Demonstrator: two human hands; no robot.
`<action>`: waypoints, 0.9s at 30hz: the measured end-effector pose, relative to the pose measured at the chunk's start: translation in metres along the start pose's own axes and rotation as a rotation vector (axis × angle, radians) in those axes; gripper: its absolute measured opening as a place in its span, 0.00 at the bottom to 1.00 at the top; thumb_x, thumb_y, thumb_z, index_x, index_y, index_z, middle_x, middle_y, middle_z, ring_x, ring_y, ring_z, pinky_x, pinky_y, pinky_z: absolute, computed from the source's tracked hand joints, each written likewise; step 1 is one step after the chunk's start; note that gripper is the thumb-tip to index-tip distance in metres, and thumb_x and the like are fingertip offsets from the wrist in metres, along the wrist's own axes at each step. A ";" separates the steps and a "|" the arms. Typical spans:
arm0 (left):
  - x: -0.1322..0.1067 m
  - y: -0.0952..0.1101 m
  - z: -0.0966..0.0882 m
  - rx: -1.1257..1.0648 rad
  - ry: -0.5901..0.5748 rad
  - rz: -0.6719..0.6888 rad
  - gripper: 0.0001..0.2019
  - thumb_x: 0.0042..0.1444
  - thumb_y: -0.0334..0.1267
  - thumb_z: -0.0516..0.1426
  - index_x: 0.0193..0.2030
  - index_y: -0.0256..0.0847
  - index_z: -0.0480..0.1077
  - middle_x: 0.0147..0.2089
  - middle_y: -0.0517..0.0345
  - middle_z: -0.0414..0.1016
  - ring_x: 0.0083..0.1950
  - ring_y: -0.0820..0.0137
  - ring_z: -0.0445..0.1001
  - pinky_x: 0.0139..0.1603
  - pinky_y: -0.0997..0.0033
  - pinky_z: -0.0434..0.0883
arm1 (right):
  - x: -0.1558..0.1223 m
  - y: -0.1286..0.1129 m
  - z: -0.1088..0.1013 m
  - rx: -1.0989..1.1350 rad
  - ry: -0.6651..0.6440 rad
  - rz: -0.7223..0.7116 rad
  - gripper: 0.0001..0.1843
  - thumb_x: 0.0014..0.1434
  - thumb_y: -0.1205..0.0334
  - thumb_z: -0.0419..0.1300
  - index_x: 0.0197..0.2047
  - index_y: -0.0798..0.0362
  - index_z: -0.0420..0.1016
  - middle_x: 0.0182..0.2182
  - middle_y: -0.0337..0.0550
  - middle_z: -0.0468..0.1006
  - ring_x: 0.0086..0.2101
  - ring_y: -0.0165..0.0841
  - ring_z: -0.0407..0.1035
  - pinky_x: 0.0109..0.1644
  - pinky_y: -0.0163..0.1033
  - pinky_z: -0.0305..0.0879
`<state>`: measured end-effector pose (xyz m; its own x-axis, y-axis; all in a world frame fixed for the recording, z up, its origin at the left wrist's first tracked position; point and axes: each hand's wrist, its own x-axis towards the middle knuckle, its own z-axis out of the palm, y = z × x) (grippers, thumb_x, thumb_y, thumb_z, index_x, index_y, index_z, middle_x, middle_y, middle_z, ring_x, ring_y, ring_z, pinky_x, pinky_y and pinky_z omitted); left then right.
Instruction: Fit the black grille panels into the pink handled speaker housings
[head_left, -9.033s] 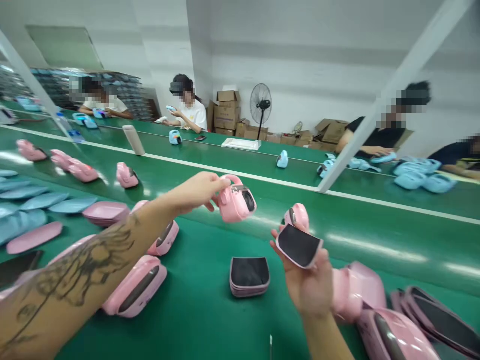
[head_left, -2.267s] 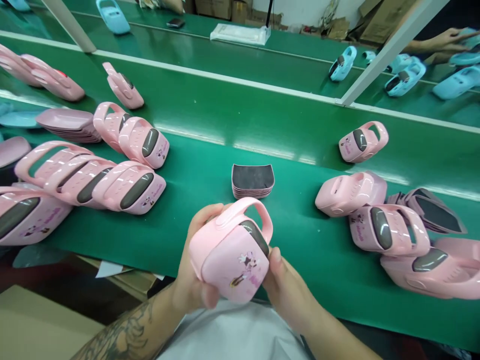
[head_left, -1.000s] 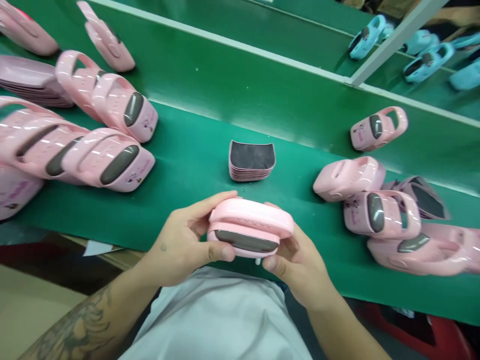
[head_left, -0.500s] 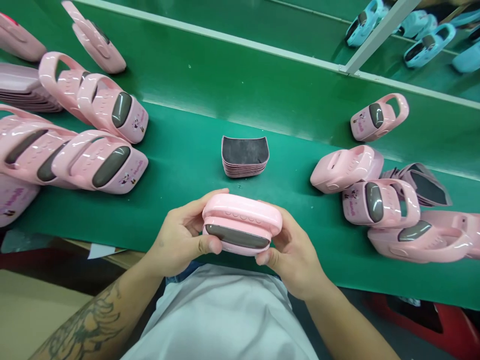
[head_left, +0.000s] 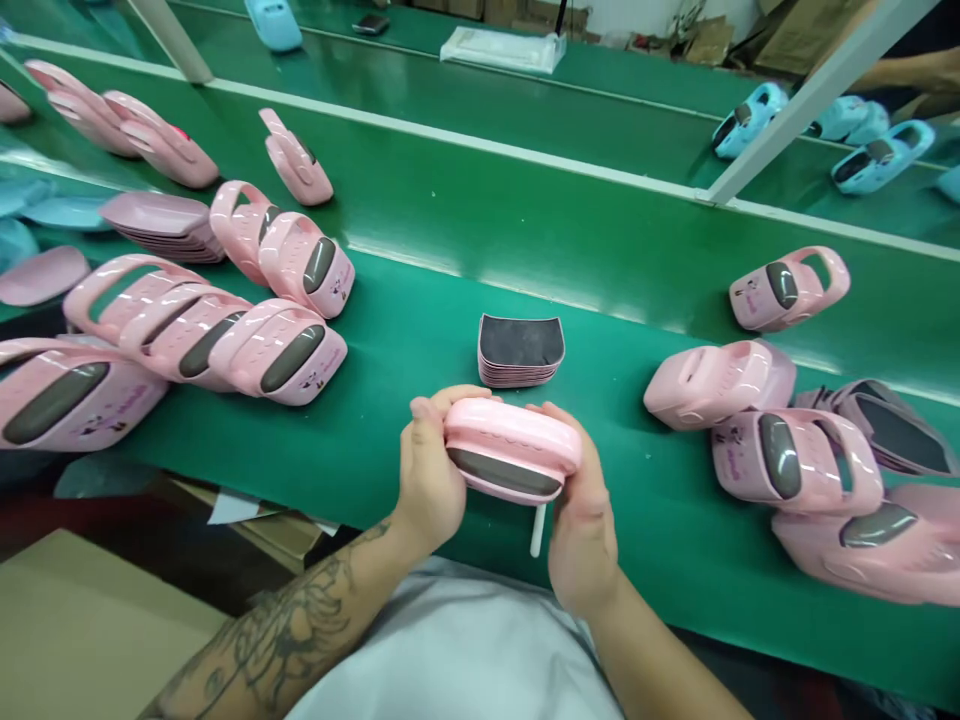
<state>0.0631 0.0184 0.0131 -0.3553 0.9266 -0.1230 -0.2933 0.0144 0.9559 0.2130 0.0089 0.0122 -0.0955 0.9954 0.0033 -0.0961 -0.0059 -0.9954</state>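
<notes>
I'm holding the pink case (head_left: pixel 514 452) at lower center of frame, left hand (head_left: pixel 433 482) and right hand (head_left: pixel 585 525) closing on opposite ends, dark window facing me. White stick (head_left: pixel 538 530) is showing just below it, beside the right hand. Pink units (head_left: pixel 279 350) are crowding frame left, others frame right. Panel stack (head_left: pixel 521 352) is sitting mid-frame on the green counter (head_left: pixel 420 310), just past the case. Blue units (head_left: pixel 881 160) are resting upper right; white package (head_left: pixel 502 48) is lying top center.

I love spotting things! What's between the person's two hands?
In the head view, a pink case with a carrying handle is held between the left hand and the right hand. Part of a white stick shows there too.
</notes>
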 end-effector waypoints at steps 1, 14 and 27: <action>-0.001 -0.001 0.007 0.010 -0.002 0.059 0.40 0.70 0.72 0.41 0.48 0.38 0.80 0.47 0.44 0.85 0.48 0.55 0.84 0.45 0.59 0.79 | 0.004 0.000 0.005 0.027 0.082 -0.046 0.42 0.68 0.22 0.44 0.66 0.42 0.76 0.63 0.49 0.78 0.60 0.51 0.74 0.63 0.61 0.71; 0.023 0.028 0.037 0.141 -0.011 0.654 0.39 0.67 0.74 0.43 0.45 0.41 0.80 0.44 0.48 0.80 0.46 0.56 0.77 0.49 0.55 0.74 | 0.051 -0.041 0.015 -0.086 0.333 -0.463 0.39 0.68 0.24 0.45 0.44 0.46 0.84 0.46 0.50 0.85 0.51 0.52 0.77 0.58 0.60 0.71; 0.033 0.028 0.023 0.137 -0.278 0.486 0.34 0.73 0.64 0.43 0.59 0.40 0.78 0.57 0.44 0.77 0.59 0.53 0.75 0.60 0.56 0.71 | 0.066 -0.037 0.009 0.126 0.343 -0.100 0.48 0.70 0.24 0.33 0.41 0.49 0.85 0.40 0.51 0.87 0.43 0.49 0.82 0.45 0.50 0.78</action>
<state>0.0637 0.0580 0.0424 -0.1687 0.9025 0.3963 -0.0301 -0.4066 0.9131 0.2011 0.0738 0.0501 0.2555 0.9657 0.0459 -0.2118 0.1023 -0.9719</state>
